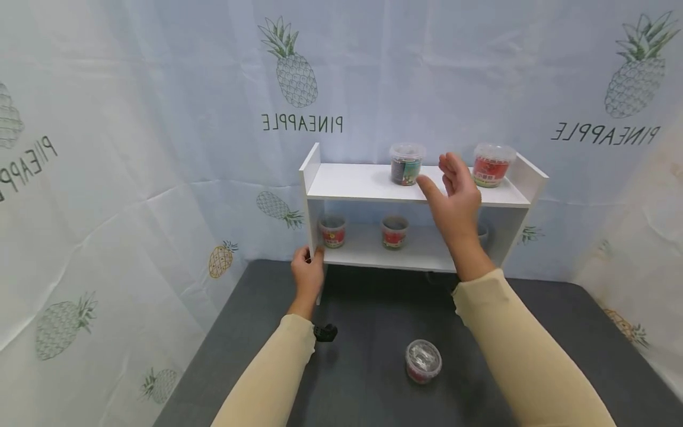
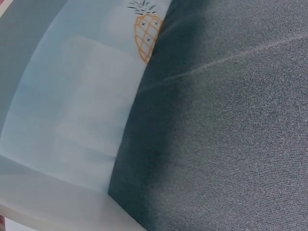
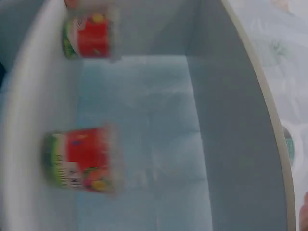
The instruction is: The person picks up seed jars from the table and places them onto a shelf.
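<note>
A white two-tier shelf (image 1: 368,182) stands on the dark table. My left hand (image 1: 308,276) grips the lower left side panel of the shelf, its thumb in front by the lower board. In front of the upper board my right hand (image 1: 456,201) is raised, empty, with thumb and fingers spread apart. Its thumb tip is close to a clear plastic tub with a dark green label (image 1: 407,165). To the right of the fingers is a red-labelled tub (image 1: 492,166), upright by the right end panel. Neither hand's grip shows in the wrist views.
On the lower board stand a red-labelled tub (image 1: 333,232) at left, another tub (image 1: 395,233) in the middle, and a third (image 1: 482,233) partly hidden behind my right arm. A lidded tub (image 1: 423,362) sits on the table (image 1: 368,379). Pineapple-print cloth (image 1: 213,89) hangs behind.
</note>
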The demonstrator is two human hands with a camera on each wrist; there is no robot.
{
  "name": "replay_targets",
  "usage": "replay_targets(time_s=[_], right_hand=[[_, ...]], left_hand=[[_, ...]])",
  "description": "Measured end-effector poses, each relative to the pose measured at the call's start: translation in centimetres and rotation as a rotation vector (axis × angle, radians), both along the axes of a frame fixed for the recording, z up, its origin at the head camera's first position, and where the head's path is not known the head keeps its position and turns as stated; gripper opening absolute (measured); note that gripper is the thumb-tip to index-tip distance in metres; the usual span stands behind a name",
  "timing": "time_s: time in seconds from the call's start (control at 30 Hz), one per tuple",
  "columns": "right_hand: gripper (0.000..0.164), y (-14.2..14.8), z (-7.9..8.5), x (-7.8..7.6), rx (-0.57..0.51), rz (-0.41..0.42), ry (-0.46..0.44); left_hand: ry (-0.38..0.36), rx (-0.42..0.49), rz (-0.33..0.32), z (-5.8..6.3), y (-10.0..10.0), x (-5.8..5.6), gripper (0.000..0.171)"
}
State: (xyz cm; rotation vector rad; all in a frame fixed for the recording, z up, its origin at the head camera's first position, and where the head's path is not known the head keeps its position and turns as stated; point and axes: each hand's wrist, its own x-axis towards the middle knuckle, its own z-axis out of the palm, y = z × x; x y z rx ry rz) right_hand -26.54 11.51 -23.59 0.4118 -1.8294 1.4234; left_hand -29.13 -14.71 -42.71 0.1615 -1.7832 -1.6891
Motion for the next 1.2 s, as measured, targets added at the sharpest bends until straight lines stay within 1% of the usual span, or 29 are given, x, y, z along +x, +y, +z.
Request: replay_targets(time_s=[0.07, 0.13, 0.2, 0.23, 0.3, 0.37, 0.43, 0.47, 0.5, 0.57, 0.67, 0.73, 0.77, 0.87, 0.93, 1.0, 1.03, 1.1, 1.2], right_hand=[[0.058, 0.8, -2.0, 1.5, -0.025, 0.027, 0.075], [0.051, 1.7, -4.6, 3.0, -0.028, 0.038, 0.124], [0.045, 2.8, -7.7, 4.2, -0.019, 0.042, 0.126], [0.043, 3.3, -9.4, 4.7, -0.016, 0.045, 0.097], [0.038, 4.3, -12.8, 5.8, -0.034, 0.036, -0.027], [0.036, 5.1, -16.0, 6.8, -0.05, 0.031, -0.201], [0.036, 5.6, -18.5, 7.9, -0.051, 0.047, -0.384], [0.037, 5.8, -19.6, 8.5, -0.046, 0.068, -0.463], [0.039, 5.9, -20.5, 9.1, -0.031, 0.096, -0.524], [0.044, 6.0, -21.9, 10.1, 0.006, 0.181, -0.603], [0.05, 6.0, -23.3, 11.2, 0.037, 0.341, -0.659], [0.057, 6.1, -24.2, 11.6, 0.049, 0.451, -0.698], [0.061, 6.2, -24.6, 11.7, 0.05, 0.498, -0.732], [0.077, 6.5, -25.6, 12.0, 0.074, 0.593, -0.844], [0.087, 6.6, -26.1, 11.9, 0.085, 0.623, -0.902], [0.091, 6.6, -26.4, 11.9, 0.104, 0.621, -0.931], [0.092, 6.6, -26.5, 11.8, 0.1, 0.611, -0.939], [0.09, 6.6, -26.8, 11.8, 0.095, 0.587, -0.946], [0.085, 6.6, -27.1, 11.7, 0.079, 0.542, -0.944]], left_hand=[[-0.002, 0.006, -0.009, -0.1, 0.0, 0.0, 0.025], [0.001, 0.009, -0.013, -0.2, -0.1, -0.1, 0.026], [0.009, 0.011, -0.016, -0.2, -0.1, -0.2, 0.026], [0.013, 0.011, -0.015, -0.2, -0.2, -0.2, 0.027], [0.021, 0.008, -0.011, -0.1, -0.2, -0.3, 0.026], [0.024, 0.006, -0.01, -0.1, -0.2, -0.3, 0.026], [0.021, 0.001, -0.011, -0.1, -0.3, -0.3, 0.026], [0.017, -0.003, -0.012, -0.1, -0.2, -0.3, 0.026], [0.012, -0.003, -0.015, -0.1, -0.2, -0.3, 0.026], [0.011, -0.001, -0.018, -0.1, -0.2, -0.3, 0.026], [0.015, -0.002, -0.014, -0.1, -0.2, -0.3, 0.026], [0.018, -0.007, -0.014, 0.0, -0.1, -0.2, 0.025], [0.016, -0.01, -0.014, 0.0, -0.1, -0.2, 0.025], [0.008, -0.015, -0.015, 0.0, 0.0, -0.2, 0.025], [0.012, -0.007, -0.01, 0.0, 0.0, -0.3, 0.025], [0.019, 0.001, 0.002, 0.1, -0.1, -0.3, 0.026], [0.017, 0.003, 0.002, 0.5, 0.0, 0.1, 0.025], [0.023, 0.006, 0.008, 0.5, 0.0, 0.1, 0.026], [0.009, 0.0, 0.009, 0.6, 0.0, 0.1, 0.025]])
